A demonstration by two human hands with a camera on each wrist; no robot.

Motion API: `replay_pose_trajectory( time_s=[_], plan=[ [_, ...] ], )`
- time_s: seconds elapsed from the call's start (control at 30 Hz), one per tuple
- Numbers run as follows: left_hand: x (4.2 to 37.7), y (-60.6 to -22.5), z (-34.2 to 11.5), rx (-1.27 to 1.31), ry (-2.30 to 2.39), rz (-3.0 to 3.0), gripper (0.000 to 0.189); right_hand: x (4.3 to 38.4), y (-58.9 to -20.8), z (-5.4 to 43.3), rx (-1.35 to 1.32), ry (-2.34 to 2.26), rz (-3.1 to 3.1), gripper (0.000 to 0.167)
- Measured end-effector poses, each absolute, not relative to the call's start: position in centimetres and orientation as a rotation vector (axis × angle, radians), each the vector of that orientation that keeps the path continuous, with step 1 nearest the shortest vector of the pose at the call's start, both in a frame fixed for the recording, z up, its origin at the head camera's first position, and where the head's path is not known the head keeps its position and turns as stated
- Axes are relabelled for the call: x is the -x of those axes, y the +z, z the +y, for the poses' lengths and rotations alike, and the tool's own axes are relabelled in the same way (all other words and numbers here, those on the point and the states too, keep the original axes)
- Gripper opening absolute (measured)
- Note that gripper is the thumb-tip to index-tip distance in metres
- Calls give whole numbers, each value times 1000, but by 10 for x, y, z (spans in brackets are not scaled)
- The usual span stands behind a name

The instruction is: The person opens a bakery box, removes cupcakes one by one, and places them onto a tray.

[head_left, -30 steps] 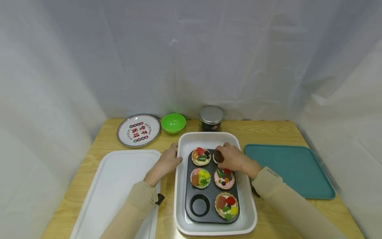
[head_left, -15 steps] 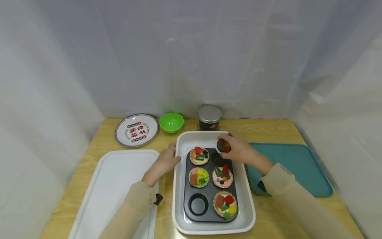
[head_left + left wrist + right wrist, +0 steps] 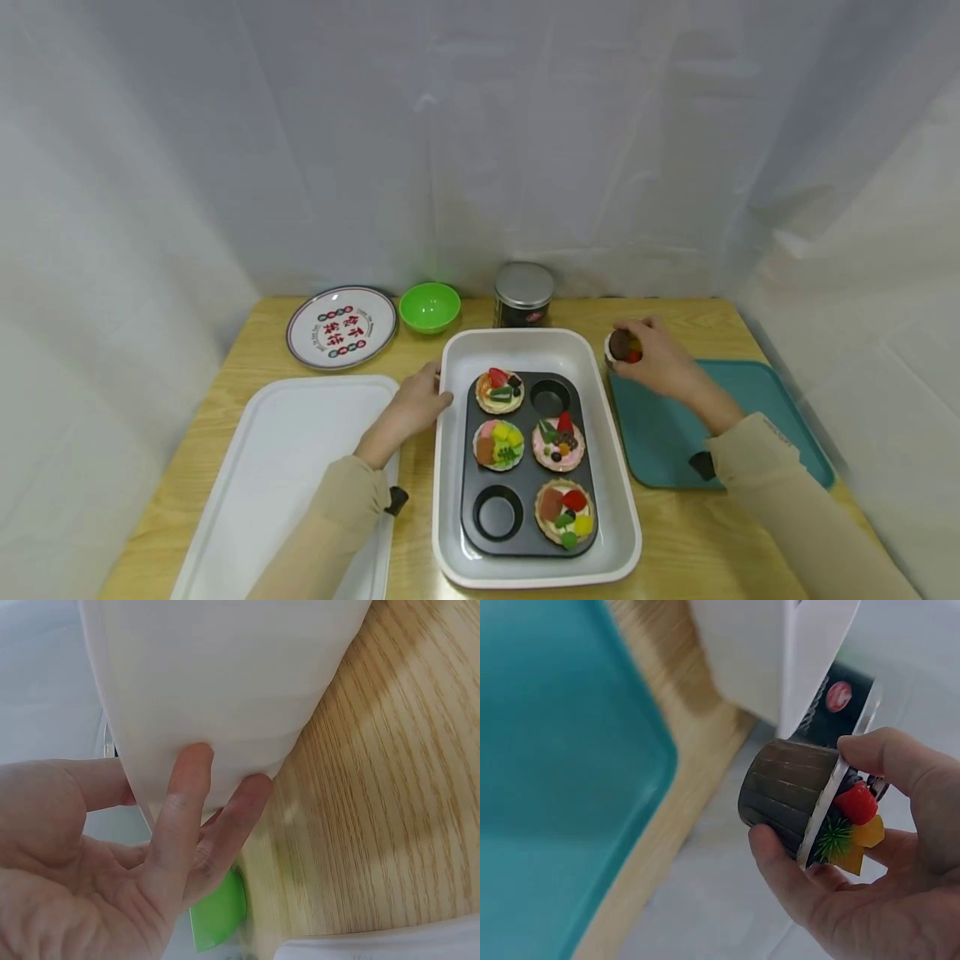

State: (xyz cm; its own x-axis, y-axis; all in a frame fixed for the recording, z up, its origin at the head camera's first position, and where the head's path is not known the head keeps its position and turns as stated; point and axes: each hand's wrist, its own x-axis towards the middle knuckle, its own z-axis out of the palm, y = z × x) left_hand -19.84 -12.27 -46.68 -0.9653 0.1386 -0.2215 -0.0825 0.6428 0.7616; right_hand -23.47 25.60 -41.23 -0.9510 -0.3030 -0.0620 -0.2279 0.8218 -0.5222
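My right hand (image 3: 663,364) pinches a toy cupcake (image 3: 791,791) by its brown ribbed cup, above the far-left corner of the teal tray (image 3: 750,400). Red, yellow and green pieces top the cupcake. On the left, my left hand (image 3: 415,402) grips the wall of a deep white tub (image 3: 540,577); its thumb hooks over the rim and its fingers (image 3: 187,780) press the outside. Inside the tub lies a dark muffin tin (image 3: 517,500) holding several fruit-topped tarts (image 3: 558,442). Its far-right and near-left cups are vacant.
A white tray (image 3: 300,467) lies to the left of the tub. Behind stand a printed plate (image 3: 342,328), a green bowl (image 3: 430,308) and a dark tin can with a grey lid (image 3: 524,287). White sheeting surrounds the wooden table (image 3: 712,533).
My right hand has lifted the cupcake out of the muffin tin's far-right cup and carried it right, past the tub's rim. The left hand stays on the tub.
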Motion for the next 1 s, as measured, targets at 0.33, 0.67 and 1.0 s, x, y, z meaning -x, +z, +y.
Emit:
replay_pose_trajectory(
  time_s=[0.33, 0.67, 1.0],
  plan=[
    [198, -467, -123, -36, 1226, 2593, 52, 239, -431, 283, 366, -728, 2878, 68],
    [198, -470, -124, -44, 1217, 2594, 55, 244, -449, 293, 358, -725, 2873, 64],
    [198, -471, -124, -52, 1226, 2592, 55, 248, -466, 297, 334, -739, 2861, 65]
  ],
)
